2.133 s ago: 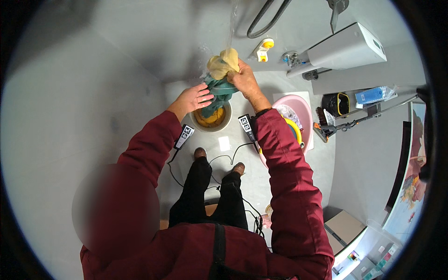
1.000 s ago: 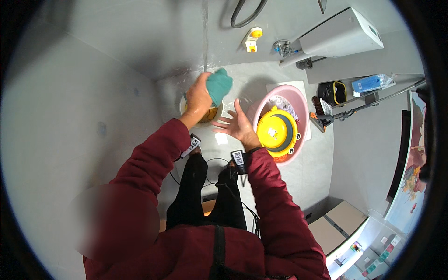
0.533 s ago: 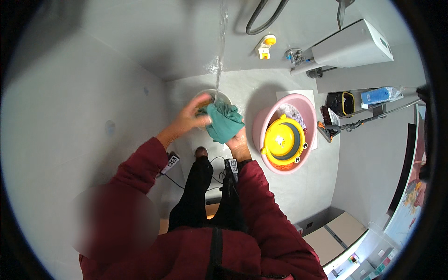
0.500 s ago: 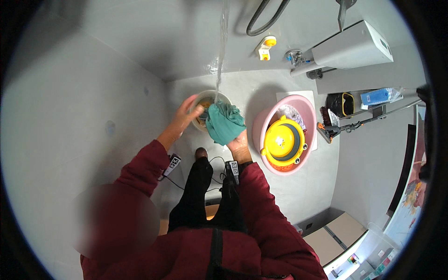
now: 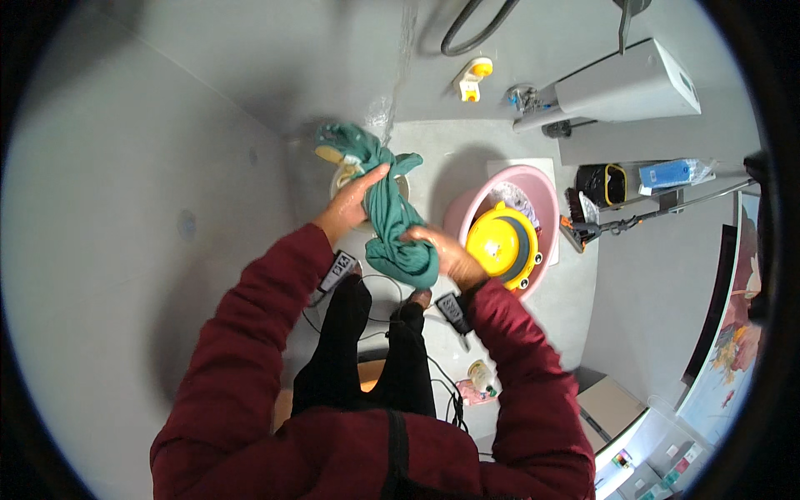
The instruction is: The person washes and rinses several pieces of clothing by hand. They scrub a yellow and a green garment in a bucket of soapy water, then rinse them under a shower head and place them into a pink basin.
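Underfoot, grey floor (image 5: 508, 150) meeting grey walls at a corner, seen from above. Thin stream of water (image 5: 406, 42) falling down the far wall, with a yellow tap fitting (image 5: 472, 77) beside it and a dark hose (image 5: 475, 21) looped above. Pale bucket (image 5: 346, 179) on the floor under the stream, partly hidden by cloth and fingers. Pink basin (image 5: 487, 196) just right of it, holding a yellow lidded vessel (image 5: 500, 246). White cabinet (image 5: 621, 83) against the right wall; black and yellow container (image 5: 604, 183) and blue package (image 5: 667, 172) on a narrow shelf below it; brush (image 5: 575, 218) with a long handle leaning nearby. Small pink item (image 5: 475, 390) on the floor near the feet.

Both arms in dark red sleeves (image 5: 250, 333), raised forward from the lower edge, black trouser legs between them. Teal cloth (image 5: 387, 208) twisted into a rope, held above the bucket, its upper end bunched near the stream. Left hand (image 5: 350, 204) clenched around the upper part of the twist, fingers wrapped over it. Right hand (image 5: 442, 254) clenched around the lower end, just left of the basin, knuckles turned upward. Small black devices strapped at both wrists, thin cables trailing down.
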Motion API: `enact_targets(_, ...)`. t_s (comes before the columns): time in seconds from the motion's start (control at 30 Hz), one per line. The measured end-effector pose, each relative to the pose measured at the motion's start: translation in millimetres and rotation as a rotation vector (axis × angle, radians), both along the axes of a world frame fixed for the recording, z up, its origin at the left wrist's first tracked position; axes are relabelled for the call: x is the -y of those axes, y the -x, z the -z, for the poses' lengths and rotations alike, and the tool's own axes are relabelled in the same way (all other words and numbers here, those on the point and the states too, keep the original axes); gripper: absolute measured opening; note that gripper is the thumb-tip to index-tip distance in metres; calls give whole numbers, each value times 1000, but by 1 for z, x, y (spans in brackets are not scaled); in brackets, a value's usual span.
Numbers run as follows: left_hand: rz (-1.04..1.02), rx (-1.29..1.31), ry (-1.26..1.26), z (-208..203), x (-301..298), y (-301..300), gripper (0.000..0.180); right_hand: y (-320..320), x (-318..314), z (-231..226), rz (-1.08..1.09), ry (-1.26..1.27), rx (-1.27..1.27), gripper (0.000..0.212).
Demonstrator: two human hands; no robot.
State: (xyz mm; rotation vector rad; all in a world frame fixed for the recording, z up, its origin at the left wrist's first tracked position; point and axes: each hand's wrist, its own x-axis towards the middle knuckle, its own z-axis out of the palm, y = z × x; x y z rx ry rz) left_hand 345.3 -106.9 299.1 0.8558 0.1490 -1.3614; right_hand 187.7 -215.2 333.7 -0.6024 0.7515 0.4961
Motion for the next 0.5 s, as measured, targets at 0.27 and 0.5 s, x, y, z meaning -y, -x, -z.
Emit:
enact_targets(0.27,-24,695,-346,43,14,2,36,-61,-13,-18,-1062,1384,211,66)
enact_targets(0.5,5,198,-316,36,8,-11,52,-53,-5,-11,-902,1369,202,70)
